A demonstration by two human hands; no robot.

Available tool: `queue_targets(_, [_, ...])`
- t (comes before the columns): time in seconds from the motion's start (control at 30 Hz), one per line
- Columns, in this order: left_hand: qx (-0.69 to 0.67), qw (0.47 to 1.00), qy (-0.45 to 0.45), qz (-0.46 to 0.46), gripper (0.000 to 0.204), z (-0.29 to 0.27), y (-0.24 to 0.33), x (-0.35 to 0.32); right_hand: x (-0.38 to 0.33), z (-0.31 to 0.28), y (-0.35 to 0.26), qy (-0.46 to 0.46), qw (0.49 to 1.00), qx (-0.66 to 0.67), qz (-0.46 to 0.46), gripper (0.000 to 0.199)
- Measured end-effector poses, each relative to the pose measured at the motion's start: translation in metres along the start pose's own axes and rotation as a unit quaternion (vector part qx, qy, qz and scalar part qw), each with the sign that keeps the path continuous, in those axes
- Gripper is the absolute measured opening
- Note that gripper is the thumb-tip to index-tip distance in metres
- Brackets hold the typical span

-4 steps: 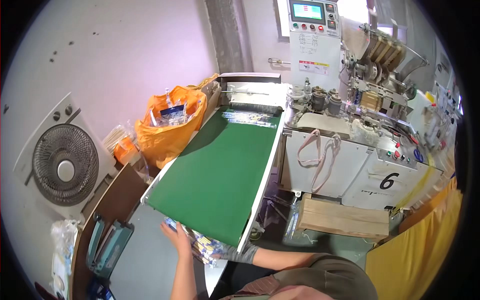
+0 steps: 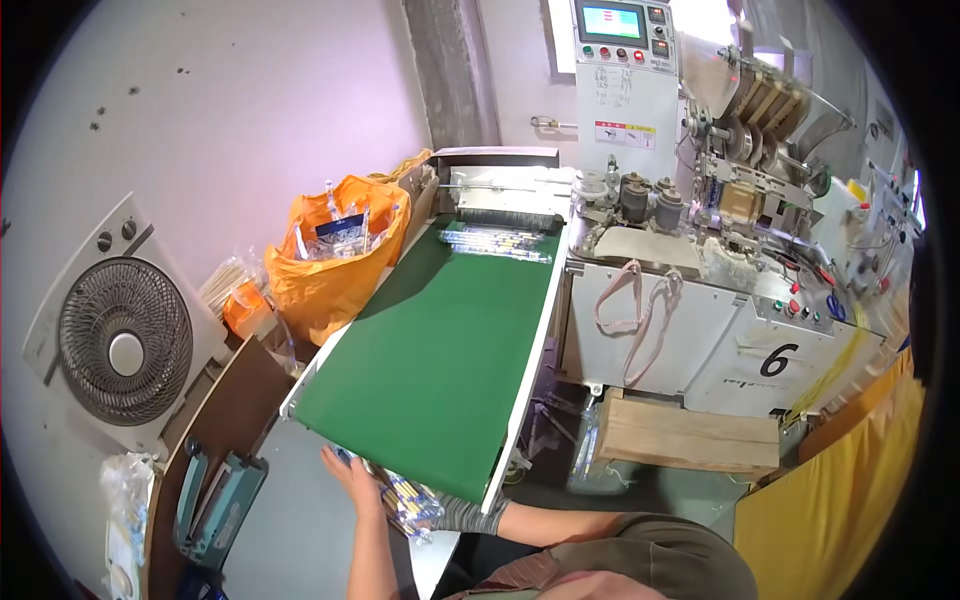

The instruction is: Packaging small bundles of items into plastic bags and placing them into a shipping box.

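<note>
Slim, shiny stick packets (image 2: 408, 500), blue, white and gold, lie bunched below the near end of a green conveyor belt (image 2: 430, 350). Around the left end of this bunch my left hand (image 2: 354, 484) is closed, its fingers partly behind the packets. My right forearm reaches in from the right, with a grey striped cuff (image 2: 472, 515) at the bunch's right end. The fingers of that hand are hidden by the packets and the belt end. At the belt's far end lies another row of clear-wrapped packets (image 2: 497, 242), beside a dark brush strip.
An orange bag (image 2: 335, 265) of packets stands left of the belt. Further left are a fan (image 2: 125, 335) and a teal bench tool (image 2: 225, 505) on a grey table. A packing machine (image 2: 650, 330) stands right, above a wooden block (image 2: 690, 435). The belt's white rail (image 2: 530, 385) edges the right side.
The row of packets on the belt has come slightly nearer to me. The bunch at my hands has shifted a little toward me, and the view has moved slightly.
</note>
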State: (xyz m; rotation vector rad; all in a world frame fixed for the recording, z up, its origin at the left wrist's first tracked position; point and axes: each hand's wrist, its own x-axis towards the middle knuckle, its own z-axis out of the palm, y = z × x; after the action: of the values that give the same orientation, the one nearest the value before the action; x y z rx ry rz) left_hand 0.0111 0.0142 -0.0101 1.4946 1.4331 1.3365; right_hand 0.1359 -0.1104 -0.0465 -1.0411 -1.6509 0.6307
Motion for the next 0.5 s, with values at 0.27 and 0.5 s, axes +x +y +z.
queue_targets(0.27, [0.126, 0.984, -0.099, 0.072, 0.084, -0.057, 0.000, -0.026, 0.012, 0.027, -0.043, -0.103, 0.975, -0.177, -0.088, 0.085])
queue_targets(0.5, [0.163, 0.985, 0.030, 0.058, 0.080, -0.205, -0.046, -0.074, 0.027, 0.098, -0.071, -0.346, 0.925, 0.045, -0.148, 0.080])
